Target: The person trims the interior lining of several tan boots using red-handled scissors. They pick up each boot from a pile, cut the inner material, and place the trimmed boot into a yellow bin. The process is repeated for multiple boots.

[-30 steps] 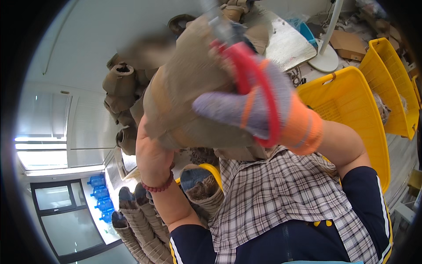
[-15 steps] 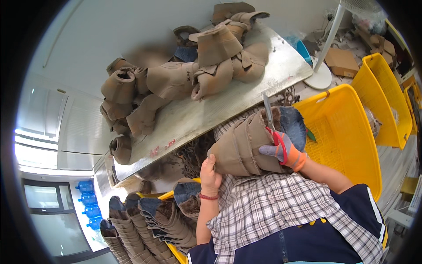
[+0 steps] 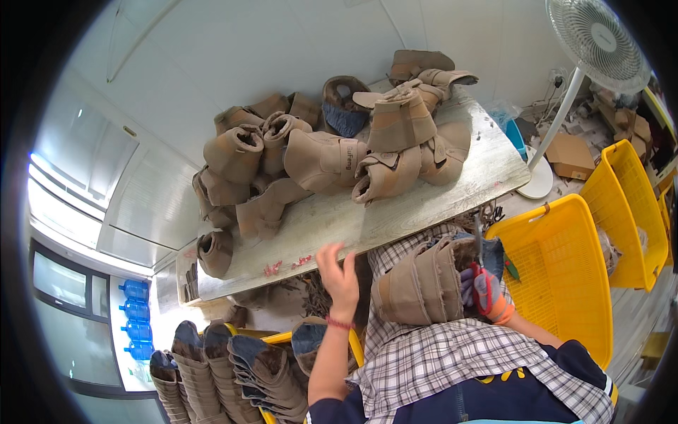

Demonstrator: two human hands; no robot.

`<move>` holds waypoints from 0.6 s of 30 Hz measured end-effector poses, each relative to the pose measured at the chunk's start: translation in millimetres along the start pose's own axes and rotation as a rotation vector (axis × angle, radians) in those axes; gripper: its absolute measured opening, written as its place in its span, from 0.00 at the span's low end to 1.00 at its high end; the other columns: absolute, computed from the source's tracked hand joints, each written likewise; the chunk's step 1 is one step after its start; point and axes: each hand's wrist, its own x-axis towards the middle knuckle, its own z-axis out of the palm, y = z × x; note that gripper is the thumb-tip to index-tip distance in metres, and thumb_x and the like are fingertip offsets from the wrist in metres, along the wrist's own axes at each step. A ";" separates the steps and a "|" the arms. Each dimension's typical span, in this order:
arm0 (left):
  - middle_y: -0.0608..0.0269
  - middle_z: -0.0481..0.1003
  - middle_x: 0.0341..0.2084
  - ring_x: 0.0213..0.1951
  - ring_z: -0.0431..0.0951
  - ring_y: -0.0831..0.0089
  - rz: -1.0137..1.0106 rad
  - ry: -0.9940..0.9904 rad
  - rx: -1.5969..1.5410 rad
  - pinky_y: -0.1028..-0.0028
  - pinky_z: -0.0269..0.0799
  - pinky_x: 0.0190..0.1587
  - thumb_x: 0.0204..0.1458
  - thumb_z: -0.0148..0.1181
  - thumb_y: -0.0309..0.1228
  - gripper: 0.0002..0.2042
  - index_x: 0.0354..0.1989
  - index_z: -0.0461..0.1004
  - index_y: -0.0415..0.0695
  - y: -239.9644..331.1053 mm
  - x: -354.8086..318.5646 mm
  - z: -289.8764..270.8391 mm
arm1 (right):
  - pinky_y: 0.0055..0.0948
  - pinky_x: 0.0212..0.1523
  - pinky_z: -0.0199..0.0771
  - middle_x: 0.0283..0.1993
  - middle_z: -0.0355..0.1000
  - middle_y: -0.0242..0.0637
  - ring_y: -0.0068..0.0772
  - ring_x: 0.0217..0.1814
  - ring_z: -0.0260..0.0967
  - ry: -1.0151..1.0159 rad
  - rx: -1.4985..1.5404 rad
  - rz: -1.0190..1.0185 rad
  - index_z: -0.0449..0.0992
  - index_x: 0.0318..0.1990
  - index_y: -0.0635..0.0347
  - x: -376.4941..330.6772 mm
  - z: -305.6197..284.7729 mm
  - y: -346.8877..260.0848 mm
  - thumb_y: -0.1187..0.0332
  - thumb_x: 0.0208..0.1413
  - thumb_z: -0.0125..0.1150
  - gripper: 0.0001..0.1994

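Note:
A tan boot upper (image 3: 421, 290) with a dark lining lies on my lap, against my checked shirt. My right hand (image 3: 484, 293), in a blue and orange glove, sits at the boot's open end and grips red-handled scissors (image 3: 478, 249) with the blade pointing up. My left hand (image 3: 340, 277), bare with a red wrist band, is raised with fingers spread just left of the boot. It holds nothing and hovers near the front edge of the grey worktable (image 3: 395, 215).
A heap of tan boot uppers (image 3: 325, 159) covers the table's far half. Yellow baskets (image 3: 558, 275) stand to my right, with a white fan (image 3: 597, 35) and a cardboard box (image 3: 568, 155) beyond. Another basket of boots (image 3: 226, 367) sits at the lower left, near blue bottles (image 3: 134, 318).
The boot came down from close to my face onto my lap. My left hand let go of it and lifted away, open, toward the table edge. The right hand kept the scissors.

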 end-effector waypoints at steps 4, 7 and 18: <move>0.49 0.64 0.56 0.55 0.66 0.63 0.373 -0.097 0.234 0.70 0.60 0.57 0.48 0.63 0.28 0.20 0.51 0.69 0.40 33.6 85.3 42.0 | 0.19 0.22 0.65 0.29 0.73 0.39 0.22 0.21 0.66 0.095 0.056 0.041 0.66 0.47 0.64 1.4 -9.2 -12.4 0.48 0.58 0.53 0.25; 0.47 0.68 0.52 0.51 0.70 0.56 0.097 -0.306 -0.255 0.66 0.63 0.55 0.44 0.66 0.29 0.17 0.44 0.74 0.38 -8.2 125.6 65.5 | 0.18 0.22 0.65 0.29 0.72 0.38 0.21 0.21 0.65 0.141 0.031 0.040 0.67 0.47 0.62 -2.6 -10.6 -13.9 0.51 0.58 0.53 0.22; 0.62 0.73 0.49 0.53 0.71 0.65 -0.860 0.021 -1.421 0.62 0.62 0.59 0.56 0.56 0.31 0.15 0.51 0.69 0.43 -20.4 64.6 -99.5 | 0.27 0.28 0.68 0.23 0.67 0.35 0.28 0.24 0.66 0.011 -0.867 -0.018 0.70 0.42 0.62 10.9 20.4 -121.5 0.65 0.39 0.72 0.22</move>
